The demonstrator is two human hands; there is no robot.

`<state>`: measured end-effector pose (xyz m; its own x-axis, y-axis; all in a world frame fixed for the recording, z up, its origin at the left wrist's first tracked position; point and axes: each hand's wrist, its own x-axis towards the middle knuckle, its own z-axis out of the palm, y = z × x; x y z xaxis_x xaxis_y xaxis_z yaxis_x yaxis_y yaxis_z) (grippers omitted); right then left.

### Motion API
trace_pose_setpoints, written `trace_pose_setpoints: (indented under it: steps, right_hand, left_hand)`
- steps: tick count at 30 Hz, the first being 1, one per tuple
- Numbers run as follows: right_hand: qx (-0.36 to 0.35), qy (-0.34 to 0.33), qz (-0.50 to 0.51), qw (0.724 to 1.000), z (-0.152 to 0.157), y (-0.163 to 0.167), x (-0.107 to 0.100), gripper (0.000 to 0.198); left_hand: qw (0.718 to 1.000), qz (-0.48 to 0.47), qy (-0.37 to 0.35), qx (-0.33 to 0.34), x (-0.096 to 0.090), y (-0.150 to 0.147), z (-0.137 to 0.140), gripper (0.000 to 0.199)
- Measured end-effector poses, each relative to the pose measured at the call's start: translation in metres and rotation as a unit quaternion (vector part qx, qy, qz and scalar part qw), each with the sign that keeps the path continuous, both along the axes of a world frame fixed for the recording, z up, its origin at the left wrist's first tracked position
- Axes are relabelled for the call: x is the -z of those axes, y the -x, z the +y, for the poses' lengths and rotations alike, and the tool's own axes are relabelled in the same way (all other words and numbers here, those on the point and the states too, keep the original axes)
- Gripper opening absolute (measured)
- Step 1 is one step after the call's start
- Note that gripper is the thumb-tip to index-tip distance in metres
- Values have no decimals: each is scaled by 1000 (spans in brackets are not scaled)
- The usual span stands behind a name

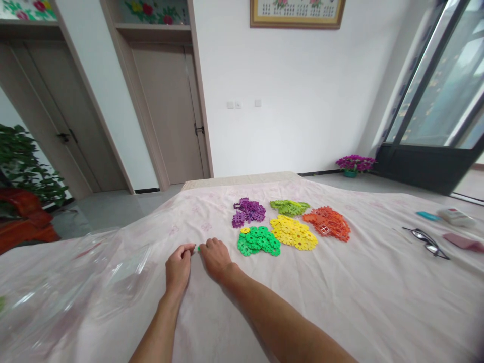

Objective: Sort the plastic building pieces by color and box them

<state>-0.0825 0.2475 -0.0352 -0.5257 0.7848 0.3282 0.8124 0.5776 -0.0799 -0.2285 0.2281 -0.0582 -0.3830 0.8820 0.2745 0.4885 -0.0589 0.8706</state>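
My left hand (178, 267) is closed in a pinch over the tablecloth; a small dark bit shows at its fingertips, too small to name. Close beside it, my right hand (215, 258) has its fingers curled down over a green plastic piece (198, 249), of which only a sliver shows. To the right lies a pile of green flower-shaped discs (259, 241), with one yellow disc (245, 230) at its upper left. Around it are piles of yellow flower discs (294, 232), purple pieces (248, 212), light green pieces (289, 206) and orange pieces (328, 223).
Crumpled clear plastic bags (86, 272) cover the left of the pale tablecloth (234, 312). Eyeglasses (426, 242), a pink case (463, 242), a blue item (428, 216) and a white pack (456, 217) lie at the right.
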Motion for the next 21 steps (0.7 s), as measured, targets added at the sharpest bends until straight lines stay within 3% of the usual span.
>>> trace_pose_setpoints:
  steps: [5,9,15,18,21]
  right_hand:
    - [9,27,39,999,-13,-29,-4,25]
    - [6,31,133,991,-26,-65,-1,30]
    - [125,-31,264,956,-27,-129,-4,33]
    - [183,-76,258,945,-21,-150,-8,33]
    - [201,-81,221,951,-15,-155,-9,32]
  left_hand:
    - [1000,-3,16,8,-6,-3,-5,30]
    - [1000,0,29,9,-8,-6,-7,28]
    - [1000,-1,27,10,-7,-8,-6,28]
    - [1000,6,24,3,-7,-10,-6,27]
    - [999,23,24,-2,-6,-11,-6,27]
